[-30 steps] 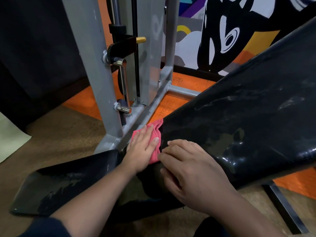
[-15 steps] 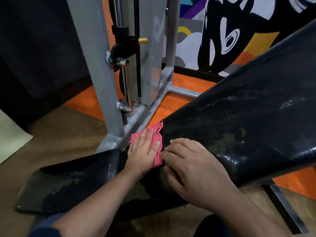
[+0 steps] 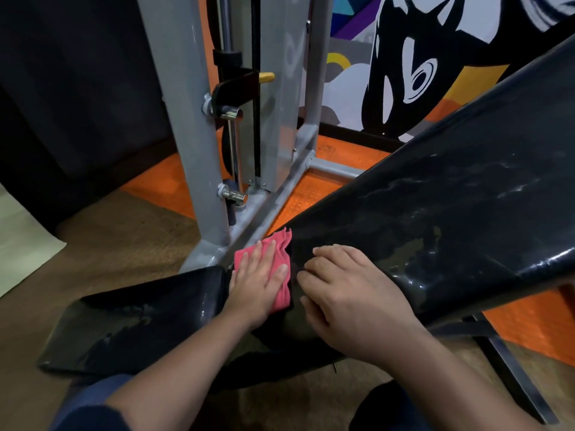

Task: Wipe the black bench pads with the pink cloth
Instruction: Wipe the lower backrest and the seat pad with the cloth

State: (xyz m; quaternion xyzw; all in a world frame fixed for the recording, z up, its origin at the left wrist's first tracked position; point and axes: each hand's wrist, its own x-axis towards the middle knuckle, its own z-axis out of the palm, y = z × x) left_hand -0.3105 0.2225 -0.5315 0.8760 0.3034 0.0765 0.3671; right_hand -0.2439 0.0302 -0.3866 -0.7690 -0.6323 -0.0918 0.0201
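Observation:
The pink cloth (image 3: 281,253) lies against the lower end of the inclined black back pad (image 3: 451,219), in the gap above the flat black seat pad (image 3: 137,318). My left hand (image 3: 259,281) presses flat on the cloth with straight fingers. My right hand (image 3: 351,293) rests on the back pad just right of the cloth, fingers bent, fingertips on the pad's surface. Both pads are glossy with pale streaks and smears.
A grey steel machine frame (image 3: 193,126) with chrome pegs (image 3: 233,195) stands directly behind the hands. Orange floor matting (image 3: 314,194) and a painted wall lie beyond. The bench's dark metal leg (image 3: 510,368) runs along the brown floor at right.
My left hand has slid the cloth slightly down along the pad's end, more cloth now showing above the fingers. My right hand has stayed on the pad.

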